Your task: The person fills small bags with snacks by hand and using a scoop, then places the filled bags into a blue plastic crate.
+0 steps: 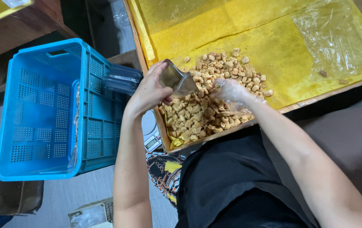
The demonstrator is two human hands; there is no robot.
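Grip, head view: left hand point(149, 90) is pinched on the rim of a small silvery pouch point(177, 80); right hand point(230, 90), in a thin clear glove, is cupped among the nuts, and whether its fingers are closed on any cannot be told.
Pouch position: held just above the pile of cashew nuts point(212, 97) on the yellow-lined tray point(240, 33).
Pouch axis: long axis slanted, one end in the fingers, the other lower right toward the gloved hand; the mouth itself is not clearly seen.
Risk: nuts lie right at the tray's near edge, so a sweep could push some over.
Risk: a one-sided pinch may let the pouch fold or tip.
Surroundings: blue crate point(46, 114) stands to the left.
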